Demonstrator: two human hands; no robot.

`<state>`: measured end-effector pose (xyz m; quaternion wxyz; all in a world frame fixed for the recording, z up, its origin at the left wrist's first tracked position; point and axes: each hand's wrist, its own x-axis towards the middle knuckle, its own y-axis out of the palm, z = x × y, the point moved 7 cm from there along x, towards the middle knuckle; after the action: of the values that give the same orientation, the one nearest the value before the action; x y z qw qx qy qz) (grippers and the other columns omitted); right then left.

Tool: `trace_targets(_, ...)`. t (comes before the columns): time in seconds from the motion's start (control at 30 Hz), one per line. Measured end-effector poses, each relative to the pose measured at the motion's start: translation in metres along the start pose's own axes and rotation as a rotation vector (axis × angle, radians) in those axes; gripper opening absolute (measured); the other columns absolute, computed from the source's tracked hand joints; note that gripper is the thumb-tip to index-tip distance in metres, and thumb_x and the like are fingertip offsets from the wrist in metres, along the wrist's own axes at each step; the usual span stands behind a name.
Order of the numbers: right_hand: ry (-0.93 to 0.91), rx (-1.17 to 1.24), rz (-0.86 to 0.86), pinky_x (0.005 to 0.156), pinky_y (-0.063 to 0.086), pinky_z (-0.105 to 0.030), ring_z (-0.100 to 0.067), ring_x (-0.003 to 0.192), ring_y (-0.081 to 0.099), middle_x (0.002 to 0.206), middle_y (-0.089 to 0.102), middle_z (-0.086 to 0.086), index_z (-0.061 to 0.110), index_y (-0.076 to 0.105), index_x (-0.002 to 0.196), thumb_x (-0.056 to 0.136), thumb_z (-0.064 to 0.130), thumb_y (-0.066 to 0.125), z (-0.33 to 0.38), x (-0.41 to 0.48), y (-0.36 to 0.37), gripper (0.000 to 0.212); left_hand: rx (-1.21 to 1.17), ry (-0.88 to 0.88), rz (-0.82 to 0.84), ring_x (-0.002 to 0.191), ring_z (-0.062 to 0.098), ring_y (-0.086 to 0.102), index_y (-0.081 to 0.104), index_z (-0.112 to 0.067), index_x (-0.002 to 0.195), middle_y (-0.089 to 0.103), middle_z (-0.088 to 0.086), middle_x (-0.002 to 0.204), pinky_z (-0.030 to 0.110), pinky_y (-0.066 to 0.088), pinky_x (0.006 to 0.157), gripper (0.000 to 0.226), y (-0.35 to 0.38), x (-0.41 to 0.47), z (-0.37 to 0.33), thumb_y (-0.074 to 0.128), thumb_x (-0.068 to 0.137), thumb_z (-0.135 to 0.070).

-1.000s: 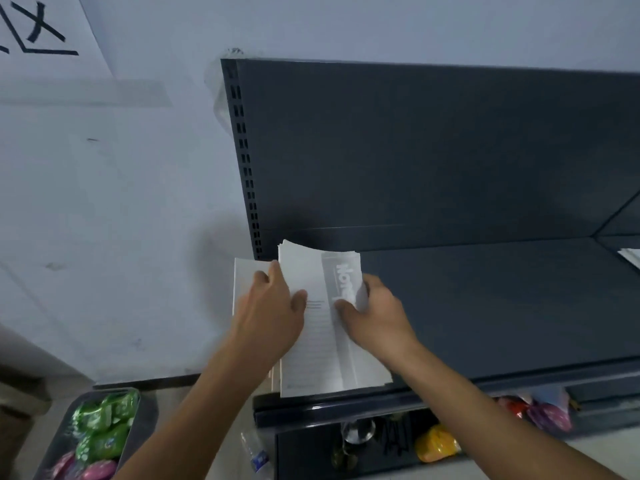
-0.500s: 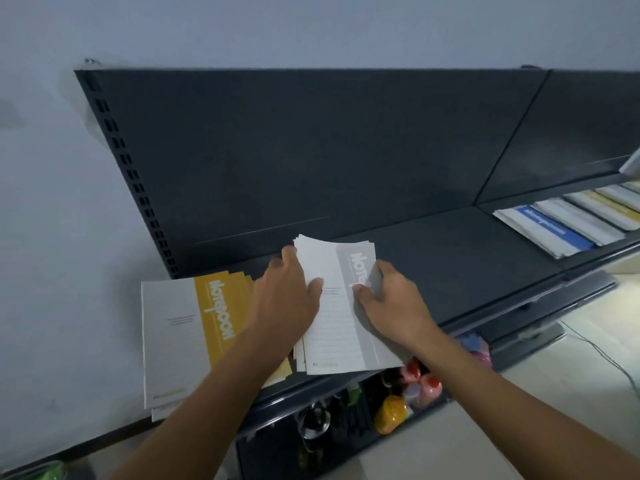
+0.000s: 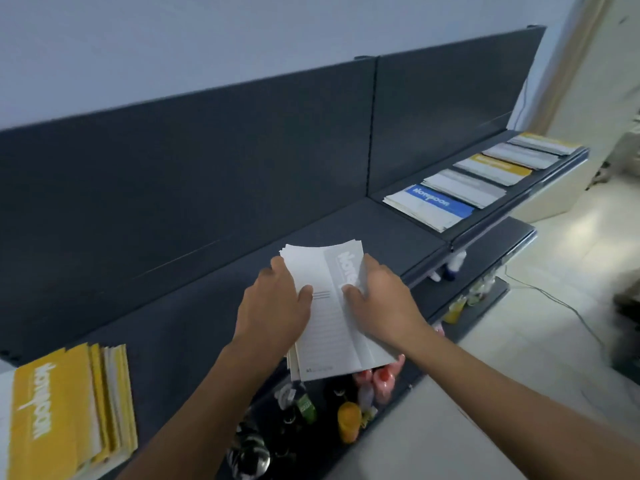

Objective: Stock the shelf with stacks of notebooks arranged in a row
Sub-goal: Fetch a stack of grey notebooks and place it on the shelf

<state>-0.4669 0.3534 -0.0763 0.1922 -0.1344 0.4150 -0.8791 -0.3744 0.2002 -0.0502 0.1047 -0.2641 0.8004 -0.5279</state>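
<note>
Grey stack (image 3: 325, 327): pinched between both hands, near end jutting past the shelf (image 3: 194, 327) front lip.
Left hand (image 3: 277, 306): curled round left edge, thumb on top.
Right hand (image 3: 379, 301): curled round right edge.
Long axis: front to back.
Bare stretch: between yellow stack (image 3: 69, 410) and blue-topped stack (image 3: 429, 206), both well apart.

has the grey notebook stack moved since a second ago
Yes: the grey notebook stack has shifted right along the shelf, away from the yellow stack.

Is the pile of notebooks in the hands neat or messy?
Messy. The stack of grey-and-white paper notebooks is fanned: edges step out at its far corner, and lower notebooks poke out under the left hand.
</note>
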Motion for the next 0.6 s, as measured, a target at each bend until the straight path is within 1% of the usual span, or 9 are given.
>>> trace_targets(0.17, 0.072, -0.003, -0.031, 0.082, 0.051, -0.043, -0.033, 0.102, 0.059, 0.116, 0.058, -0.007, 0.019, 0.047, 0.115, 0.095, 0.033, 0.050, -0.069, 0.010, -0.041, 0.025, 0.016, 0.059, 0.034, 0.094, 0.027, 0.057, 0.040, -0.017, 0.122, 0.058, 0.006, 0.111, 0.036, 0.044, 0.071, 0.039, 0.043, 0.014, -0.068, 0.052, 0.096, -0.043)
trace_targets(0.27, 0.091, -0.009, -0.043, 0.078, 0.050, -0.041, -0.032, 0.102, 0.059, 0.116, 0.059, -0.006, 0.020, 0.047, 0.115, 0.094, 0.033, 0.050, -0.099, 0.021, -0.060, 0.025, 0.016, 0.077, 0.050, 0.099, 0.028, 0.057, 0.040, -0.015, 0.125, 0.057, 0.007, 0.115, 0.036, 0.044, 0.072, 0.041, 0.061, 0.025, -0.099, 0.051, 0.096, -0.043)
trace_targets(0.33, 0.100, -0.014, -0.060, 0.076, 0.050, -0.041, -0.032, 0.101, 0.059, 0.114, 0.059, -0.006, 0.020, 0.047, 0.113, 0.095, 0.033, 0.051, -0.115, 0.032, -0.072, 0.023, 0.020, 0.098, 0.049, 0.100, 0.028, 0.057, 0.040, -0.015, 0.126, 0.057, 0.007, 0.116, 0.036, 0.044, 0.073, 0.042, 0.070, 0.035, -0.118, 0.052, 0.096, -0.043)
trace_targets(0.5, 0.114, -0.021, -0.095, 0.080, 0.052, -0.043, -0.030, 0.099, 0.059, 0.112, 0.059, -0.005, 0.019, 0.048, 0.112, 0.095, 0.034, 0.051, -0.147, 0.061, -0.090, 0.023, 0.003, 0.124, 0.070, 0.098, 0.026, 0.057, 0.040, -0.017, 0.124, 0.056, 0.006, 0.115, 0.034, 0.040, 0.071, 0.040, 0.092, 0.069, -0.153, 0.053, 0.096, -0.043)
trace_targets(0.6, 0.108, -0.024, -0.124, 0.079, 0.053, -0.043, -0.025, 0.096, 0.059, 0.110, 0.057, -0.004, 0.020, 0.047, 0.114, 0.092, 0.038, 0.048, -0.162, 0.083, -0.100, 0.028, -0.025, 0.129, 0.089, 0.099, 0.026, 0.058, 0.041, -0.017, 0.123, 0.057, 0.004, 0.116, 0.036, 0.046, 0.072, 0.040, 0.108, 0.093, -0.171, 0.053, 0.095, -0.043)
